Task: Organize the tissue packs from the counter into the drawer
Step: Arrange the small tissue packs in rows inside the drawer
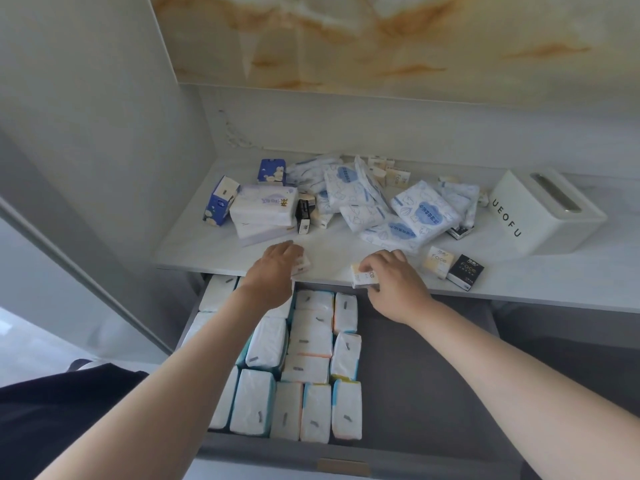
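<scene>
My left hand point(278, 266) grips a small pale tissue pack point(302, 265) at the front edge of the white counter point(194, 252). My right hand point(393, 277) holds another small cream pack point(362, 276) marked "Face" at the same edge. Below them the grey drawer point(433, 368) stands pulled out; its left half holds several rows of white tissue packs point(311, 344), its right half is bare. More packs lie on the counter: blue-and-white soft packs point(420, 211), a white block pack point(263, 206), a cream pocket pack point(439, 261) and a black pocket pack point(464, 271).
A white tissue box point(543, 216) lettered UEOFU stands at the counter's right. Grey cabinet walls close the niche on the left. A blue patterned pack point(221, 200) sits at the far left of the pile. The drawer's front handle point(343, 467) is near me.
</scene>
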